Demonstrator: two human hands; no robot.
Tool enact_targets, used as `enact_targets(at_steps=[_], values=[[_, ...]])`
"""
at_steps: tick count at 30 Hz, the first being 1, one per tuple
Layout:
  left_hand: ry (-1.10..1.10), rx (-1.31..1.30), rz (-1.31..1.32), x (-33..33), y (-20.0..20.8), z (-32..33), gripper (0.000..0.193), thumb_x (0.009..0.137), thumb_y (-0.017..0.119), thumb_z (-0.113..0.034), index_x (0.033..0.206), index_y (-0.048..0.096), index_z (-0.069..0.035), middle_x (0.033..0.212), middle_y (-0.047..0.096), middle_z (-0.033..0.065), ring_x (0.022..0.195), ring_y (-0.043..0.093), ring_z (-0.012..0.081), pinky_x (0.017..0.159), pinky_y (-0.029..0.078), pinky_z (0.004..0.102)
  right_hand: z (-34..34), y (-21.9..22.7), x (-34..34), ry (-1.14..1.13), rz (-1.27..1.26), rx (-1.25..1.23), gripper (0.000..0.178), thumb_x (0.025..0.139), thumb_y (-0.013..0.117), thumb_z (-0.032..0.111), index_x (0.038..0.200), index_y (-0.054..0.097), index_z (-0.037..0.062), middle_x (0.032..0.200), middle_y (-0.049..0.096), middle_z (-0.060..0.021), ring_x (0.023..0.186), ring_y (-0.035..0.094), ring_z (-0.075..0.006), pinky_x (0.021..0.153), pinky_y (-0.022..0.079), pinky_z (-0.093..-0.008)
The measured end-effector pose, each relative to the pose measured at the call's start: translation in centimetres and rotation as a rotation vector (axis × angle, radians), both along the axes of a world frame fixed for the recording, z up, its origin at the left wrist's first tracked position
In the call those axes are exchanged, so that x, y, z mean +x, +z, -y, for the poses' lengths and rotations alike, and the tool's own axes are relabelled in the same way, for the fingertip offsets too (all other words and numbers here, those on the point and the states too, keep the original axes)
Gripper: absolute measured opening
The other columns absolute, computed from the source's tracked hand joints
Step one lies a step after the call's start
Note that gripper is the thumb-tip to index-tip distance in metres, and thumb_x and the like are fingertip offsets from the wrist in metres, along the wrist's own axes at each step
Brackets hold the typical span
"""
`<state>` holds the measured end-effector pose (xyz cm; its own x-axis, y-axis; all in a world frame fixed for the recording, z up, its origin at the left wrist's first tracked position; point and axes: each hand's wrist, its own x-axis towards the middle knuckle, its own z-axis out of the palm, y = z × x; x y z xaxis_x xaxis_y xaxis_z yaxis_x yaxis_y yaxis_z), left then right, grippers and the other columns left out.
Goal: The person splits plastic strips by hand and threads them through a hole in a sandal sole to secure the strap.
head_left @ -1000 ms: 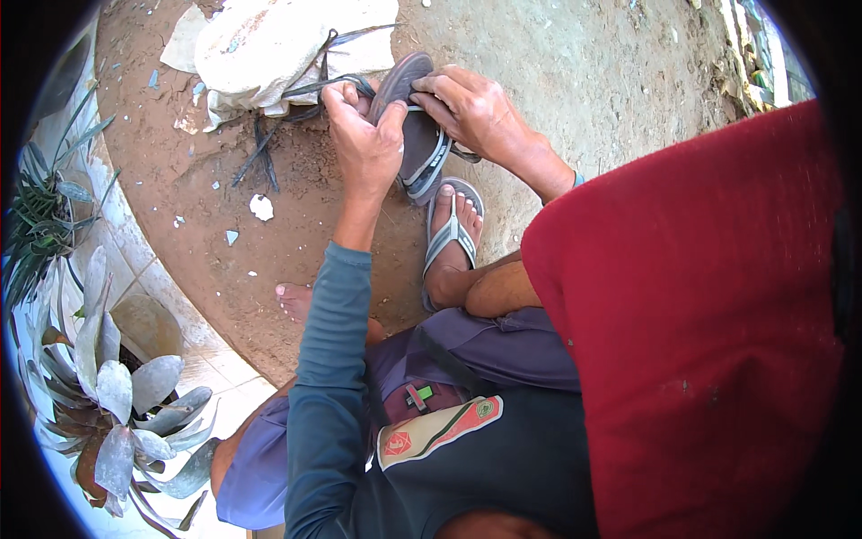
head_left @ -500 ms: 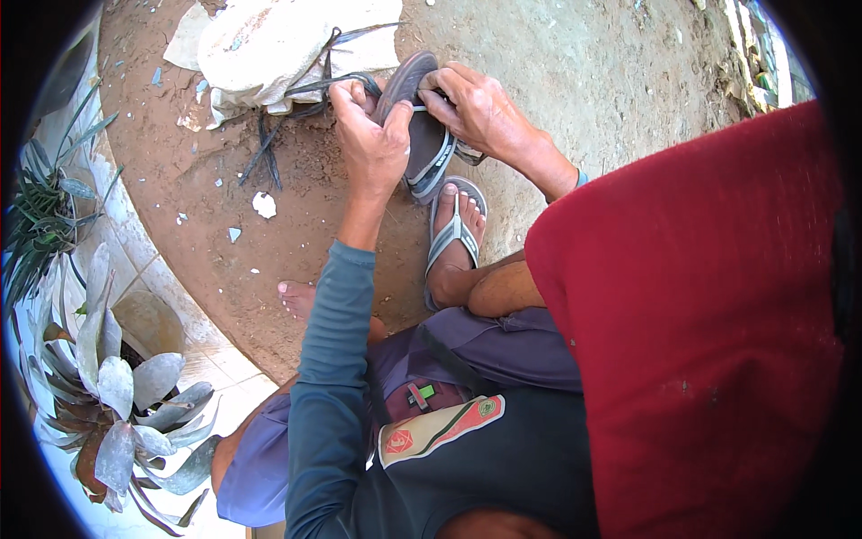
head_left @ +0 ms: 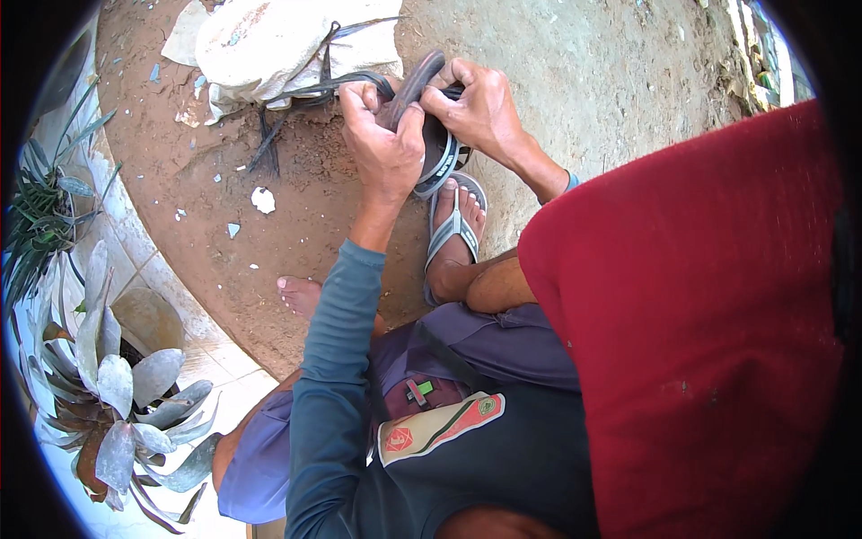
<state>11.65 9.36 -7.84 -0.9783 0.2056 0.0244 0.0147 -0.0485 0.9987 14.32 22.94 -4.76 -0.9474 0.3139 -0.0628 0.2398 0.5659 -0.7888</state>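
A dark flip-flop with grey straps is held up between my hands, its sole turned so the edge shows. My left hand grips it from the left, thumb pressed to the sole. On the other side my right hand pinches at its edge, fingers closed; the fingertips are partly hidden behind the sole. A black strip runs from the left up to the flip-flop and passes near my left fingers. Just below, a matching flip-flop is worn on one foot. The other foot is bare on the dirt.
A white sack lies on the dirt ground at the top, with black strips trailing beside it. White fragments are scattered on the ground. Potted plants stand on a tiled ledge at the left. Red fabric covers the right side.
The held flip-flop has tilted, so its sole now shows more edge-on. My left hand has shifted slightly right, and the right hand has turned with its fingers drawn closer around the edge.
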Motion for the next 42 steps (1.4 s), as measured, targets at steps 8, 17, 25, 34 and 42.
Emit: enact_targets(at_steps=[8,17,25,34,42], values=[[0.080,-0.152,-0.009,0.0,0.0,0.3,0.033,0.079,0.069,-0.004,0.098,0.042,-0.002,0.094,0.041,0.0061,0.089,0.041,0.0172,0.087,0.039,0.0302,-0.7,0.7,0.9,0.138,-0.120,0.098,0.019,0.086,0.072,0.015,0.092,0.070,-0.0029,0.084,0.069,-0.0135,0.071,0.066,-0.0221,0.064,0.052,-0.0343],[0.042,-0.154,-0.025,-0.2,0.8,0.6,0.032,0.079,0.067,-0.007,0.097,0.042,0.000,0.090,0.040,0.0088,0.087,0.041,0.0205,0.084,0.039,0.0336,-1.3,0.4,0.5,0.350,-0.206,0.283,0.009,0.087,0.067,0.006,0.092,0.064,-0.0010,0.083,0.063,-0.0178,0.072,0.063,-0.0376,0.065,0.052,-0.0416],[0.061,-0.156,-0.058,1.0,2.0,-0.3,0.025,0.079,0.062,-0.004,0.093,0.041,0.000,0.081,0.041,0.0094,0.075,0.043,0.0211,0.071,0.042,0.0367,0.9,-0.7,1.2,0.022,-0.164,0.120,0.013,0.085,0.067,0.008,0.084,0.061,-0.0031,0.071,0.061,-0.0165,0.060,0.059,-0.0246,0.056,0.047,-0.0354],[0.039,-0.181,-0.098,1.2,1.4,0.8,0.027,0.084,0.065,-0.005,0.096,0.040,-0.001,0.087,0.040,0.0086,0.081,0.042,0.0197,0.075,0.041,0.0327,0.5,2.3,1.5,0.012,0.087,-0.103,0.018,0.087,0.073,0.013,0.083,0.068,-0.0037,0.069,0.064,-0.0060,0.060,0.057,-0.0111,0.054,0.044,-0.0292],[0.047,-0.152,-0.028,0.8,1.0,0.5,0.027,0.085,0.064,-0.006,0.097,0.040,-0.001,0.088,0.039,0.0084,0.082,0.038,0.0191,0.077,0.040,0.0327,0.0,2.1,1.4,0.153,-0.003,0.151,0.018,0.086,0.071,0.013,0.085,0.066,-0.0037,0.073,0.061,-0.0187,0.062,0.061,-0.0289,0.060,0.048,-0.0391]])
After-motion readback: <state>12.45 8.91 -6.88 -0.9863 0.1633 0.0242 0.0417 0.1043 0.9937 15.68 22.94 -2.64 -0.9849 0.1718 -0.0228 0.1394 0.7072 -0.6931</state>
